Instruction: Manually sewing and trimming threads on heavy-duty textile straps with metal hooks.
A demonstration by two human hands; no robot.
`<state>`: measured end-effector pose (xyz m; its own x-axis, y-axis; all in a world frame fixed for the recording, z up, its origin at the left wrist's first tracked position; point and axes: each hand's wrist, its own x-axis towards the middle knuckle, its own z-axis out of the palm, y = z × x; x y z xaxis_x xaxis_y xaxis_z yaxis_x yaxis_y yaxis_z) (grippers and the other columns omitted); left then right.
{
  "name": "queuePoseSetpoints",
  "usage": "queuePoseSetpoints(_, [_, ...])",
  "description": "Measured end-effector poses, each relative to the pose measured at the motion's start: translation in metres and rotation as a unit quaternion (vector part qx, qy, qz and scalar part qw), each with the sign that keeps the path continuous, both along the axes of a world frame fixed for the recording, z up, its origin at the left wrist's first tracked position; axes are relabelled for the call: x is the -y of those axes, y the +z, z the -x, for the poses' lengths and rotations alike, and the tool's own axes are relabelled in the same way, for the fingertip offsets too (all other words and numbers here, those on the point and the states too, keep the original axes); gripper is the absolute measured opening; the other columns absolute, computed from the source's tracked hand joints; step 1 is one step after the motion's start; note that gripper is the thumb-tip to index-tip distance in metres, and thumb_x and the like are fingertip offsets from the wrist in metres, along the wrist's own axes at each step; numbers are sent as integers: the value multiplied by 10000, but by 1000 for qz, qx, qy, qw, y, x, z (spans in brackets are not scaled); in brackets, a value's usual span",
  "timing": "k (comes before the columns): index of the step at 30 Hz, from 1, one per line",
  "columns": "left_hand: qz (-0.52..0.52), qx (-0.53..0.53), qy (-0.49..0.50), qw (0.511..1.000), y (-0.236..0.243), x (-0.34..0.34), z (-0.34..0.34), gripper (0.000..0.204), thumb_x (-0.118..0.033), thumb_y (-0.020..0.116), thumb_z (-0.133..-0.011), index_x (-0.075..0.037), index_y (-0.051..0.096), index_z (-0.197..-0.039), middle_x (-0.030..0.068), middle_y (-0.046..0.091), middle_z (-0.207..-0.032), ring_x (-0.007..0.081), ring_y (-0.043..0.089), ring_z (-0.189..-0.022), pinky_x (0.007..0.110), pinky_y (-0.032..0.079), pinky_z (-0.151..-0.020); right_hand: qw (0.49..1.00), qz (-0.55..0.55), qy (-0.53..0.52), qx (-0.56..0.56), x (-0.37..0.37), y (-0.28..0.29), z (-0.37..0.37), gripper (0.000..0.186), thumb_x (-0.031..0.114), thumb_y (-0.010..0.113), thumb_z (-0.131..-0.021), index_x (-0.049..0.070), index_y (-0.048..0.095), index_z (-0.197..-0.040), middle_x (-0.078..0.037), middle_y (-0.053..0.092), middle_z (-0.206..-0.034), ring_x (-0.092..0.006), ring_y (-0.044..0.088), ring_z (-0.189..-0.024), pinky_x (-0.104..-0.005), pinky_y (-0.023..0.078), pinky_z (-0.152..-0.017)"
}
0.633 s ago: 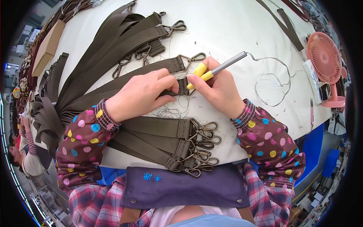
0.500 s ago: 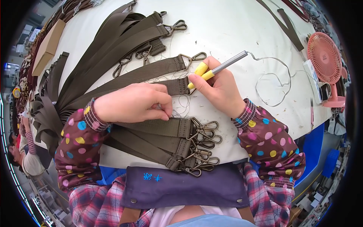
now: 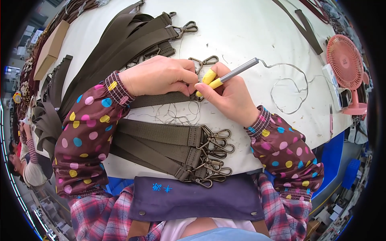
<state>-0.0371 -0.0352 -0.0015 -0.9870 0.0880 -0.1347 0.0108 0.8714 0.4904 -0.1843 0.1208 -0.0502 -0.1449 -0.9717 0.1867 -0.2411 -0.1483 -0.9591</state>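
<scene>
My left hand is closed at the end of a dark olive webbing strap, fingertips pinched by the stitched end; what they hold is partly hidden. My right hand grips a thin silver tool with a yellow front part and a wire trailing from its rear, tip touching or very close to that strap end. A yellow cover wraps my right index finger. A metal snap hook lies just above. Loose threads lie below, above a stack of straps with several hooks.
More straps fan across the table's upper left beside a cardboard box. At right stand a pink fan, a power strip and a pink-handled slim tool. A co-worker is at far left.
My left hand has moved up from near the lower threads to the strap end beside the tool tip. My right hand and tool have shifted slightly left and down.
</scene>
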Motion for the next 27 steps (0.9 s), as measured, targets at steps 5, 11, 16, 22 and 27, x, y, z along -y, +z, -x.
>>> queuePoseSetpoints(5, [-18, -54, 33, 998, -12, -2, -7, 104, -199, 661, -829, -116, 619, -876, 32, 564, -909, 246, 613, -780, 358, 485, -657, 999, -38, 16, -15, -2, 6, 0, 202, 135, 659, -892, 42, 480, -891, -18, 626, -762, -26, 547, -657, -183, 431, -559])
queuePoseSetpoints(11, [-39, -70, 5, 997, -10, 1, -6, 130, -172, 675, -816, -87, 608, -887, 36, 560, -916, 242, 606, -744, 347, 483, -635, 999, -31, 6, -17, -2, 4, 0, 211, 144, 659, -894, 42, 475, -893, -14, 622, -749, -27, 530, -643, -184, 425, -557])
queuePoseSetpoints(16, [-17, -45, -20, 999, -6, -1, 1, 153, -156, 686, -807, -57, 592, -876, 47, 556, -902, 244, 598, -715, 342, 484, -624, 1000, -26, 7, -12, -3, 4, 0, 220, 164, 661, -895, 46, 477, -872, -12, 621, -736, -30, 523, -638, -190, 413, -550])
queuePoseSetpoints(22, [-23, -52, 11, 998, -16, -2, -1, 164, -228, 651, -840, -109, 599, -940, 41, 562, -920, 253, 612, -797, 365, 481, -672, 999, -19, 2, -35, -2, 3, 0, 291, 209, 686, -868, 24, 463, -851, -67, 626, -707, -101, 593, -591, -234, 462, -523])
queuePoseSetpoints(27, [-16, -46, 38, 998, -15, -4, -4, 194, -268, 625, -864, -103, 592, -961, 49, 574, -944, 260, 615, -828, 371, 487, -693, 999, -14, 2, -40, -1, 4, -1, 300, 214, 693, -863, 27, 459, -844, -67, 616, -696, -111, 587, -579, -243, 461, -518])
